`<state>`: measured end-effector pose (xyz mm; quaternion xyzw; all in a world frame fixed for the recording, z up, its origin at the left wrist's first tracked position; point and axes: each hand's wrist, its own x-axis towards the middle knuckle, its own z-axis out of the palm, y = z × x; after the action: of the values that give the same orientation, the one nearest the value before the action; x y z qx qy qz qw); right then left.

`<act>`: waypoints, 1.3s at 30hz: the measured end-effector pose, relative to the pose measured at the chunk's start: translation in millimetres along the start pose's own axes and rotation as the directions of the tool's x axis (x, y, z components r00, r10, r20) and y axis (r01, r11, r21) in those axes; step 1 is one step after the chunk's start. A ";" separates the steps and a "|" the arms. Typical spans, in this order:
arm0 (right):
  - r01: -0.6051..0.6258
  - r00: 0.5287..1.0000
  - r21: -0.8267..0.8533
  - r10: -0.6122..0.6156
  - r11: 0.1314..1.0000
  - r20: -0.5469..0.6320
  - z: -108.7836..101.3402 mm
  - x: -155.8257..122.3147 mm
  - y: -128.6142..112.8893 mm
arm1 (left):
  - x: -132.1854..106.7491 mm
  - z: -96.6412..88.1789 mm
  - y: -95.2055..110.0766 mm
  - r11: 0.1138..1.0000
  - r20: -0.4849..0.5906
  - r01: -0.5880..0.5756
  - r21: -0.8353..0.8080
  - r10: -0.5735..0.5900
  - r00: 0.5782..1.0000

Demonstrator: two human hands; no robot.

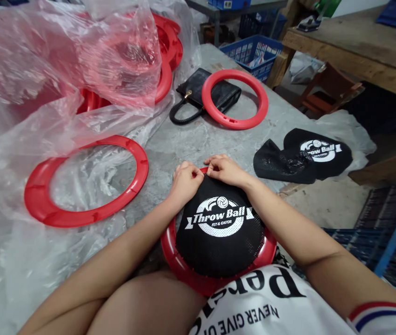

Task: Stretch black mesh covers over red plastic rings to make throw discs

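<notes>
Against my lap leans a red plastic ring (171, 246) with a black mesh disc (218, 253) stretched across it, printed "Throw Ball" in white. At the far edge of the ring, my left hand (186, 182) pinches the mesh's rim between thumb and fingers. Just beside it, my right hand (226, 170) pinches the same rim, the two thumbs close together. Fingertips hide the exact bit of rim being gripped. Along the near side, the mesh edge lies inside the ring, with red showing around it.
Left of my hands lies a loose red ring (138, 174) on clear plastic sheeting (2, 242). More red rings (166, 79) sit under plastic behind. Another ring (262, 104) rests on a black handbag (198, 83). Black mesh pieces (288, 163) lie at the table's right edge.
</notes>
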<state>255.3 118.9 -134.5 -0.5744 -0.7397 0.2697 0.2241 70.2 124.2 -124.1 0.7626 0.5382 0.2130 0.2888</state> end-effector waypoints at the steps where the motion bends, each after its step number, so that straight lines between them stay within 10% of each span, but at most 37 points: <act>1: -0.004 1.000 -0.017 0.005 1.000 0.003 -0.6 -0.3 -2.0 | 0.4 0.2 1.2 1.000 -0.001 0.014 0.009 -0.014 1.000; 10: -0.027 1.000 -0.121 0.029 0.992 0.008 -3.3 -3.2 -12.8 | 2.4 -0.8 8.9 0.990 0.036 0.081 0.118 -0.086 0.996; 18: -0.013 0.993 -0.064 0.020 0.998 0.118 -10.7 -1.9 -9.7 | 5.5 -5.9 -4.4 0.992 -0.002 0.013 -0.123 -0.013 1.000; 27: -0.260 0.964 -0.196 0.243 0.945 -0.107 -21.9 -30.5 4.8 | -33.1 -19.3 12.3 0.812 0.065 -0.267 0.519 0.274 0.959; 39: -0.414 0.902 -0.174 0.378 0.893 -0.209 -16.1 -59.4 -6.6 | -17.5 0.8 17.2 0.875 0.062 -0.231 0.426 0.226 0.972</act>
<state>275.1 62.2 -119.3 -0.7550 -0.6094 0.1787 0.1632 77.0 103.2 -113.3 0.8667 0.4765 0.1176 0.0892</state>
